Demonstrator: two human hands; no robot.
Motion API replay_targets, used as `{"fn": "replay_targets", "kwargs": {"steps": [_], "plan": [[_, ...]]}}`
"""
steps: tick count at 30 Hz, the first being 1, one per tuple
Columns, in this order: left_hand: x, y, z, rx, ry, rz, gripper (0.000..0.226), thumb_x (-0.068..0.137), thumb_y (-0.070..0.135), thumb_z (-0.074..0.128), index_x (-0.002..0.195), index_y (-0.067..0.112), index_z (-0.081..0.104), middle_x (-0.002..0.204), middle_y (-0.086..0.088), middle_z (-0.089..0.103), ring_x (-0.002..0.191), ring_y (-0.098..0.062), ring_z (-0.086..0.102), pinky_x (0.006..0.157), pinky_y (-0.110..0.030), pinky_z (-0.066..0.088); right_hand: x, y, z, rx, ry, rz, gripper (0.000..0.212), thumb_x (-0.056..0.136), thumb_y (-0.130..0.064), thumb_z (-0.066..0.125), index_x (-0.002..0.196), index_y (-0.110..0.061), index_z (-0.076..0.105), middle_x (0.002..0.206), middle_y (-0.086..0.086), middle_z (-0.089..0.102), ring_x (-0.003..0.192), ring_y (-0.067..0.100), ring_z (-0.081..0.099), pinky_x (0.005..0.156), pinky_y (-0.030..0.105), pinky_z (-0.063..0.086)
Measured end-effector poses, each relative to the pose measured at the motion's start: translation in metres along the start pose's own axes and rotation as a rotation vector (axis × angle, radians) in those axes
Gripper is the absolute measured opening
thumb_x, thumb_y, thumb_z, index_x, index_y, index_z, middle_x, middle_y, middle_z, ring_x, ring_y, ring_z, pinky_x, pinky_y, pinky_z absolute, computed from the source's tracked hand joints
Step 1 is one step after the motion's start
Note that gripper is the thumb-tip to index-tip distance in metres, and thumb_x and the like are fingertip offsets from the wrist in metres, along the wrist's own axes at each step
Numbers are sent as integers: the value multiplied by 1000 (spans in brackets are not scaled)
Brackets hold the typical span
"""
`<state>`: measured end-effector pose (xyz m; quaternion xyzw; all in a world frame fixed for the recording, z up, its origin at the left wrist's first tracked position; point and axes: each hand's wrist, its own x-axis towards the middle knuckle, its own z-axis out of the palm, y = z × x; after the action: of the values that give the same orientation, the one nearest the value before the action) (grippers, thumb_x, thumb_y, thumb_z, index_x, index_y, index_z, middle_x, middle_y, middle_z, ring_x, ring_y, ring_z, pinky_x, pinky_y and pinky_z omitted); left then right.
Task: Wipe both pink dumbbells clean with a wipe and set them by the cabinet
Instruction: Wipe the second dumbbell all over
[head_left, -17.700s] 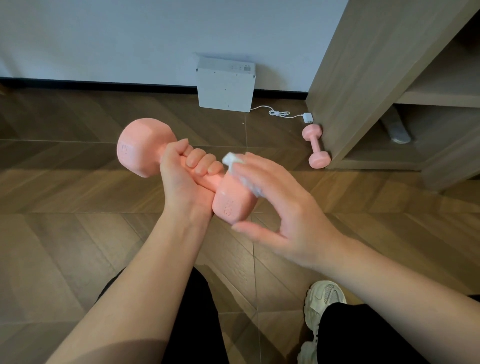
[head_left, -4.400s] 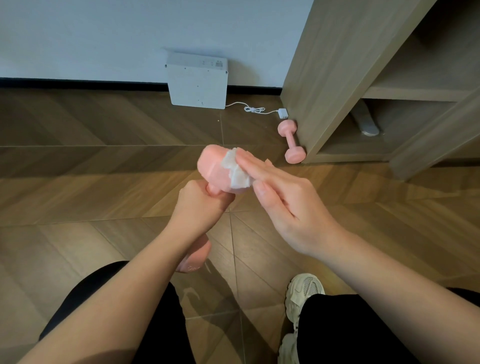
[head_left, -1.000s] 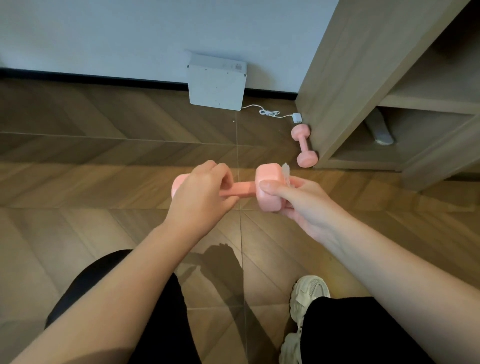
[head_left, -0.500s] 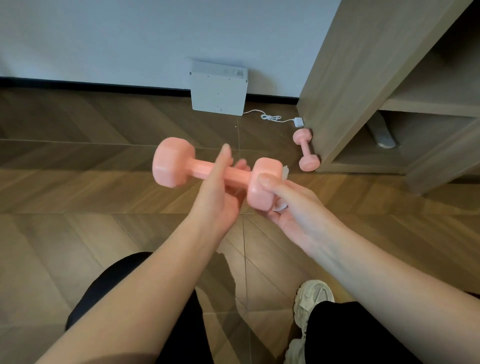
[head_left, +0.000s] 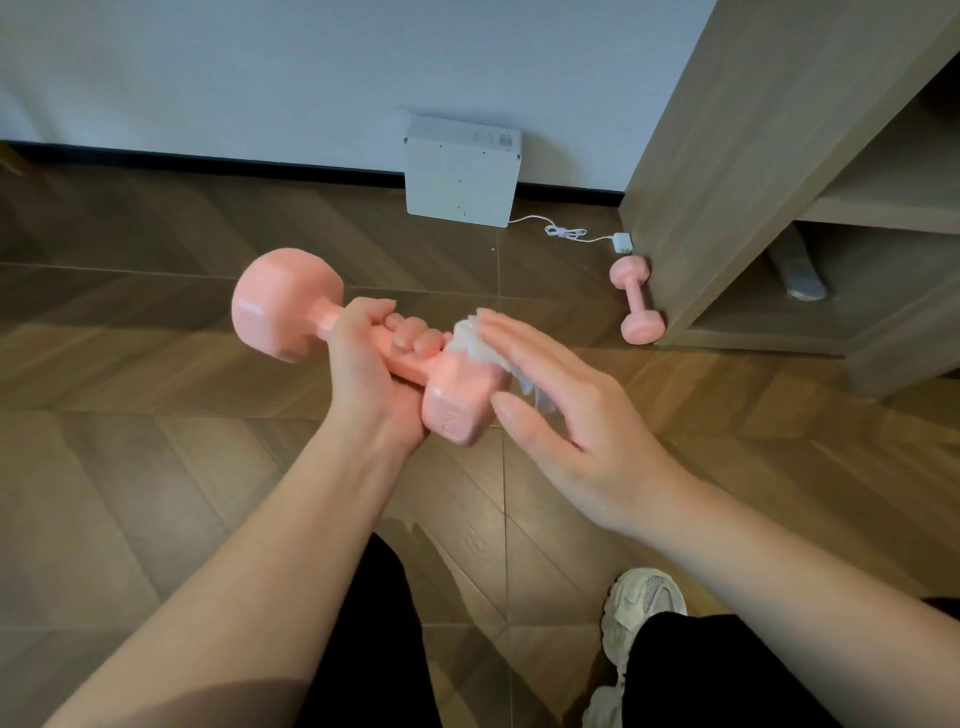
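Observation:
My left hand (head_left: 370, 370) grips the bar of a pink dumbbell (head_left: 283, 306) held in the air, its near head pointing toward me. My right hand (head_left: 566, 410) lies with straight fingers over that near head and presses a crumpled white wipe (head_left: 480, 343) against it. A second pink dumbbell (head_left: 636, 300) lies on the floor, touching the side of the wooden cabinet (head_left: 737, 156) at the right.
A white box (head_left: 460, 171) leans on the wall, with a white cable and plug (head_left: 622, 242) running to the cabinet's corner. The cabinet's low shelf holds a grey object (head_left: 797, 270). My black-clad legs and a white shoe (head_left: 639, 613) are below on the wooden floor.
My left hand has closed round the bar and turned the dumbbell's near head toward me. My right hand moved from holding that head to pressing the wipe flat on it.

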<state>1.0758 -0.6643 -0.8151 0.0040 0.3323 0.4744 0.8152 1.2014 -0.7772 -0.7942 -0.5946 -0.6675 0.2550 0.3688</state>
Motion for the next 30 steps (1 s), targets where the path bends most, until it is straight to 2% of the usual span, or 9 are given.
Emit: {"fn": "replay_targets", "kwargs": {"steps": [3, 8, 13, 18, 20, 22, 24, 26, 30], "plan": [[2, -6, -1, 73, -18, 0, 28, 84, 14, 48, 60, 17, 34, 48, 3, 29, 40, -14, 33, 47, -20, 44, 8, 3, -1, 94, -18, 172, 39, 101, -27, 47, 138, -17, 50, 138, -11, 54, 128, -5, 43, 109, 18, 33], [6, -12, 0, 114, 20, -16, 28, 85, 14, 48, 61, 16, 34, 47, 3, 31, 39, -14, 33, 47, -19, 38, 2, 6, 0, -116, -29, 1, 47, 95, -24, 59, 139, -14, 49, 146, -4, 46, 138, 2, 35, 114, 22, 29], [8, -17, -3, 113, 27, -17, 27, 83, 14, 48, 60, 17, 35, 48, 3, 29, 40, -14, 32, 49, -21, 44, 7, 14, -4, -118, -61, 162, 58, 91, -44, 59, 142, -21, 44, 142, -9, 51, 127, 1, 45, 107, 27, 38], [9, -16, -5, 164, 24, 5, 28, 82, 14, 49, 58, 17, 35, 47, 3, 31, 40, -15, 33, 47, -21, 41, 5, 12, -1, -117, 2, 59, 50, 87, -32, 69, 132, -15, 57, 135, -11, 55, 127, -2, 44, 105, 11, 32], [10, -15, -4, 167, 19, 8, 26, 82, 14, 48, 60, 17, 34, 47, 2, 31, 40, -15, 34, 48, -21, 38, 2, 12, 3, -162, 71, -53, 43, 87, -24, 69, 126, -9, 61, 134, -3, 58, 131, 6, 46, 110, 20, 33], [9, -14, -4, 156, 5, 11, 27, 83, 14, 47, 60, 17, 34, 47, 3, 30, 40, -15, 33, 47, -20, 40, 3, 13, 2, -159, 24, -8, 50, 90, -32, 65, 136, -15, 54, 140, -3, 54, 132, 5, 45, 110, 24, 35], [8, -15, -3, 158, -22, 25, 30, 83, 14, 47, 56, 17, 35, 47, 3, 29, 40, -15, 32, 48, -21, 42, 3, 15, -2, -115, -45, 103, 59, 88, -43, 64, 141, -23, 48, 135, -12, 56, 118, -4, 50, 99, 18, 40], [7, -15, -3, 194, -42, 43, 32, 83, 14, 47, 54, 18, 35, 47, 3, 29, 40, -15, 31, 49, -22, 41, 2, 16, -3, -82, 6, 73, 57, 85, -40, 69, 135, -19, 54, 126, -9, 62, 108, 3, 57, 91, 21, 45], [6, -16, -1, 202, -40, 47, 29, 84, 14, 46, 59, 17, 33, 46, 2, 29, 40, -16, 31, 46, -21, 36, -5, 16, 5, -159, 142, -109, 49, 85, -25, 71, 129, -8, 59, 137, 6, 56, 131, 14, 49, 110, 38, 39]]}}
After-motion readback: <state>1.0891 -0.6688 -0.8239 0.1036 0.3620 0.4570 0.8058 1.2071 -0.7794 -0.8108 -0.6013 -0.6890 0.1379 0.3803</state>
